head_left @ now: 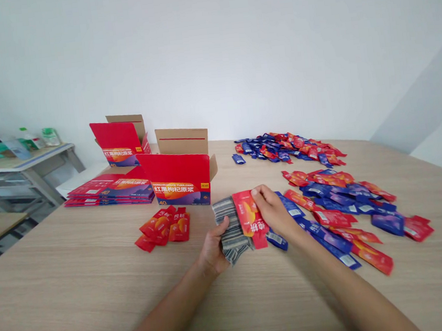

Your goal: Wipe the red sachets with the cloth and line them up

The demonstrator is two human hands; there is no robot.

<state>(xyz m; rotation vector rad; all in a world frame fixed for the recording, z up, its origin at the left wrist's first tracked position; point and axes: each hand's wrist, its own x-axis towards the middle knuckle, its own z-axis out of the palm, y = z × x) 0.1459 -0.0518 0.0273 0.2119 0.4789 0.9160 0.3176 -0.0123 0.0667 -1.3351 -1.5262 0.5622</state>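
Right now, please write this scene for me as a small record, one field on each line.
left hand: the left hand grips a striped cloth
right hand: the right hand holds a red packet, overlapping the cloth in this view
boxes: front box and back box, both with raised flaps
flat boxes: a stack left of the front box
loose red packets: a small group before the front box
mixed packets: red and blue, one heap near the wall, others spread nearer
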